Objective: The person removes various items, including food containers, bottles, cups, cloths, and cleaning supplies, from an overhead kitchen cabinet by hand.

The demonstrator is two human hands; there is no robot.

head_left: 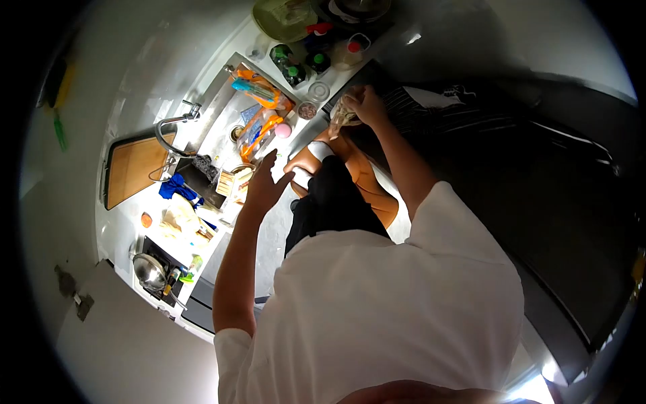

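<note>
My left hand (268,185) is held out with its thumb and fingers apart and nothing in it, close to the edge of the lit counter (239,209). Higher up and to the right, my right hand (367,106) is closed on a crumpled beige cloth-like item (343,118), which hangs from the fingers. What exactly this item is cannot be told. Beside it on the counter stand a small patterned round container (307,110) and a clear round lid or cup (319,91). A pink round object (282,130) lies nearer my left hand, by orange packaging (269,128).
A curved faucet (165,131) rises by a cutting board (141,168). Dark bottles with green caps (294,71) and a green basin (282,20) are at the top. A metal pan (149,271) is at lower left. Below lies a brown box (367,182); a dark surface (552,202) fills the right.
</note>
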